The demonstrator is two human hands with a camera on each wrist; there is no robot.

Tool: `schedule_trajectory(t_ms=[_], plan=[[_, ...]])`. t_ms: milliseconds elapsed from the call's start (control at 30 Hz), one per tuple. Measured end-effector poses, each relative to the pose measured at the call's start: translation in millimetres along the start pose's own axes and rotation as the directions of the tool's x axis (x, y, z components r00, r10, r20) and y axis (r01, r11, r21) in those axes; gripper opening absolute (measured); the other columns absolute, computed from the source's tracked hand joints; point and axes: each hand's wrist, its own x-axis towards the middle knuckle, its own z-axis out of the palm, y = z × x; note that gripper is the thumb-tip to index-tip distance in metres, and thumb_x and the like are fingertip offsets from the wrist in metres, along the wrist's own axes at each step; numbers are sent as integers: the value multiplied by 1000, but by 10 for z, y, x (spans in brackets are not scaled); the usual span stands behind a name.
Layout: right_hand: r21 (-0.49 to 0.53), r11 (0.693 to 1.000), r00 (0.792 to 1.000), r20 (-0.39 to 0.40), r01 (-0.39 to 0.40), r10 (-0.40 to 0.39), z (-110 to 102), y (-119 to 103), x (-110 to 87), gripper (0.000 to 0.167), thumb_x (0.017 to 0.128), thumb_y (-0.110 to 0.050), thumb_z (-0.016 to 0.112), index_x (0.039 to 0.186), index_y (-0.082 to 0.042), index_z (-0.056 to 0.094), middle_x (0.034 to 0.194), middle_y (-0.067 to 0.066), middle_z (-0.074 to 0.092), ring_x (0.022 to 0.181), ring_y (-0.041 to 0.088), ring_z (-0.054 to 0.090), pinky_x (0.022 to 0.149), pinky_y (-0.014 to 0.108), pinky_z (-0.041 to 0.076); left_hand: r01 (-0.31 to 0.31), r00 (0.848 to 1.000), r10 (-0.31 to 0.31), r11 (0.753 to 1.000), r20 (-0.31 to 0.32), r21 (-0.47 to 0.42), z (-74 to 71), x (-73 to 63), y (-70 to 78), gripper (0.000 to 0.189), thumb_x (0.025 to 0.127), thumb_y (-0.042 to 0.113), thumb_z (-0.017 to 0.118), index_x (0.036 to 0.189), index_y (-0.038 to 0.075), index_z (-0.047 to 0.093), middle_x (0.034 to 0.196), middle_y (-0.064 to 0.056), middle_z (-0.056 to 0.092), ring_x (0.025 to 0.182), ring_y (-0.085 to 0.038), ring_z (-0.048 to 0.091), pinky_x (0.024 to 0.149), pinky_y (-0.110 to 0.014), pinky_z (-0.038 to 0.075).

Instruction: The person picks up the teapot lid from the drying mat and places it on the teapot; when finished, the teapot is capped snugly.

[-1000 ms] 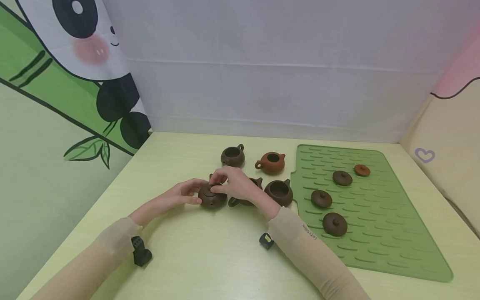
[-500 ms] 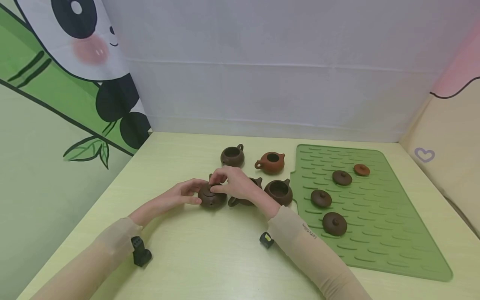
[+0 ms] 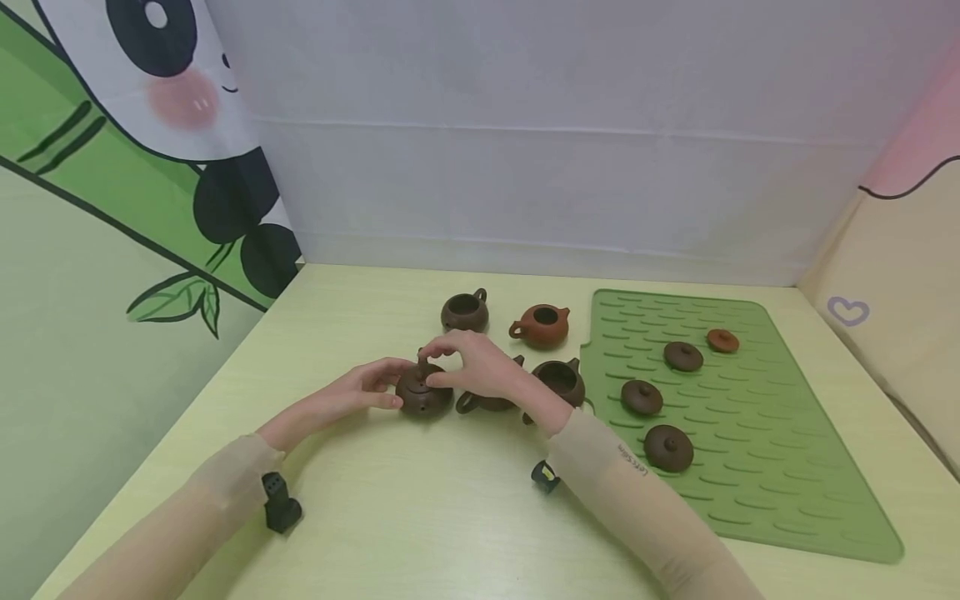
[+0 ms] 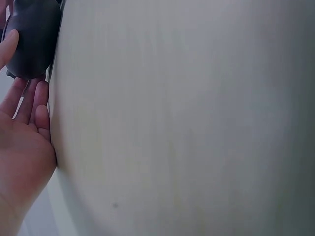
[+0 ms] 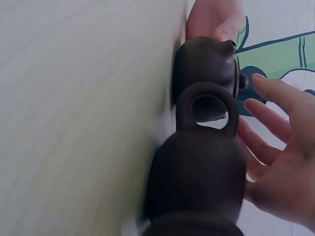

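Observation:
A dark brown teapot stands on the table with its lid seated on top. My left hand holds its left side, thumb on the near face and fingers round the back; the left wrist view shows the thumb against the pot body. Over the lid hovers my right hand, its fingers loosely spread. In the right wrist view a small gap separates these fingers from the lid's knob. Another dark teapot sits partly hidden under the right hand.
Three more lidless teapots stand nearby: a dark one behind, a reddish one, and a dark one beside the right wrist. On the right, a green mat carries several lids, including a dark one and a reddish one.
My right hand has come off the lid's knob and shifted slightly right, its thumb and fingers parting. The left hand and the teapot have stayed where they were.

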Motion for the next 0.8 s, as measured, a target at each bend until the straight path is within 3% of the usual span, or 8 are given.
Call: schedule_trajectory(t_ms=[300,500,667,800], plan=[[-78,997,1000,-26,-2,0,-212,-117,-227,47,92,-25,71,136,-16,59,140,1,60,136,20,51,113,38,41,-9,1000,9,1000,20,-13,-29,-8,11,60,95,27,64,148,14,41,151,-12,46,139,-36,42,114,-58,32],[-103,995,994,-110,5,-17,-310,-126,-441,46,92,-26,70,136,-18,60,139,-2,61,135,19,52,113,38,41,-13,999,12,1000,36,15,-48,-2,16,60,94,28,65,148,15,41,150,-12,46,140,-38,42,113,-59,33],[-102,995,972,-233,13,-37,-387,-76,-658,44,92,-24,71,134,-18,61,135,-2,63,130,19,56,109,39,45,-25,998,25,1000,49,4,-88,-18,26,65,96,25,63,152,15,32,154,-16,40,143,-43,37,112,-61,35],[-110,992,940,-329,54,-87,-464,-25,-817,44,90,-20,72,133,-15,62,132,2,66,123,21,60,103,42,48,-57,998,58,998,-7,11,-110,-14,73,67,97,24,63,153,14,29,154,-18,39,139,-44,43,109,-57,41]])
